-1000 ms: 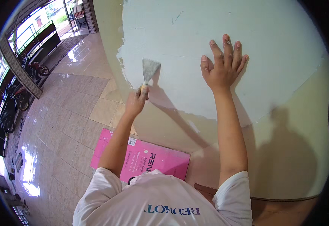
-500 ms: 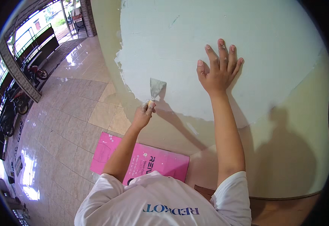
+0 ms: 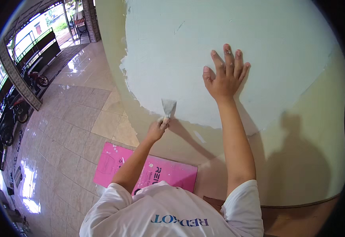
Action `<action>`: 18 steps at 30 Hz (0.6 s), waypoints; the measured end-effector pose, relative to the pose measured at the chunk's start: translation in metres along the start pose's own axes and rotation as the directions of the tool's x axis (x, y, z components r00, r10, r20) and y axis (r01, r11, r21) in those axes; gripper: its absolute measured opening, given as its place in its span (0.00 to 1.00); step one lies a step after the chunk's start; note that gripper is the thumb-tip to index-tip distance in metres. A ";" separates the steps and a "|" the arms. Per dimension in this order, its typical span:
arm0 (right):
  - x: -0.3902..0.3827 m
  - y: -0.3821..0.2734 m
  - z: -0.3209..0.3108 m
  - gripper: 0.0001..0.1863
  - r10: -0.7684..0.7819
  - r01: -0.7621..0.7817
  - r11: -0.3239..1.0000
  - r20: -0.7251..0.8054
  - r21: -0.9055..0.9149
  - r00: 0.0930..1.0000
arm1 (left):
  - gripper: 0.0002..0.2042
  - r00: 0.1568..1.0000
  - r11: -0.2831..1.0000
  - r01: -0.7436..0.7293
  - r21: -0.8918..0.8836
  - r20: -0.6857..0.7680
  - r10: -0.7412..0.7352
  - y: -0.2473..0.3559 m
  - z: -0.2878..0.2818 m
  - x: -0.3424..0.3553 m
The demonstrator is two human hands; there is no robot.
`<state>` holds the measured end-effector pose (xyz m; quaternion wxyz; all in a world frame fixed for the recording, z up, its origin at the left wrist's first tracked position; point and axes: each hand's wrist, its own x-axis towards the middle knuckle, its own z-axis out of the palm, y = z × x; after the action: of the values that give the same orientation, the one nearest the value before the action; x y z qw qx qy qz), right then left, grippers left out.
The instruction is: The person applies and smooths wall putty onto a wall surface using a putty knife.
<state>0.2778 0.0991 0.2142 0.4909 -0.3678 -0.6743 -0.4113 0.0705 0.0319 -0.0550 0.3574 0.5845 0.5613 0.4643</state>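
My left hand (image 3: 157, 129) is closed around the light wooden handle of a putty knife (image 3: 168, 107). The knife's grey, smeared blade points up, over the lower edge of a white filler patch (image 3: 180, 63) on the wall, and casts a small shadow beside it. Whether the blade touches the surface I cannot tell. My right hand (image 3: 224, 81) lies on the white patch, palm toward the wall and fingers spread, with specks of white on them. It holds nothing. Around the patch the wall (image 3: 216, 148) shows bare pale yellow-green, with a ragged border between the two.
A pink cardboard box (image 3: 176, 173) rests at the foot of the wall, below my left forearm. Glossy beige tiles (image 3: 67, 134) cover the floor to the left. Motorcycles (image 3: 8, 122) stand farther off near a dark gate (image 3: 42, 51). My shadow (image 3: 299, 158) falls on the wall at right.
My left hand and the putty knife have moved down and slightly right along the patch's lower edge. My right hand stays spread on the wall; the view has shifted slightly.
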 end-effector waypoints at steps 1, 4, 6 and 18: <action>-0.001 0.004 -0.002 0.24 -0.002 0.002 1.000 -0.005 -0.014 1.000 | 0.22 1.000 0.998 -0.004 -0.061 0.023 0.005 0.028 -0.003 0.006; -0.028 0.004 -0.002 0.27 -0.004 -0.008 0.995 0.116 0.102 0.993 | 0.21 0.999 0.989 0.005 -0.150 0.050 0.002 0.079 -0.014 0.007; -0.060 -0.010 -0.007 0.28 0.037 -0.071 0.988 0.235 0.140 0.971 | 0.20 0.999 0.982 -0.006 -0.188 0.043 0.014 0.081 -0.020 0.003; -0.212 -0.098 -0.060 0.26 0.143 -0.899 -0.015 0.890 0.439 0.432 | 0.15 0.836 0.989 -0.130 -0.068 0.529 0.146 0.125 -0.016 -0.026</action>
<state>0.2638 -0.0136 0.0012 0.4676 -0.3637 -0.6616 0.4597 0.0977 -0.0095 0.0637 0.4729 0.7238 0.3900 0.3168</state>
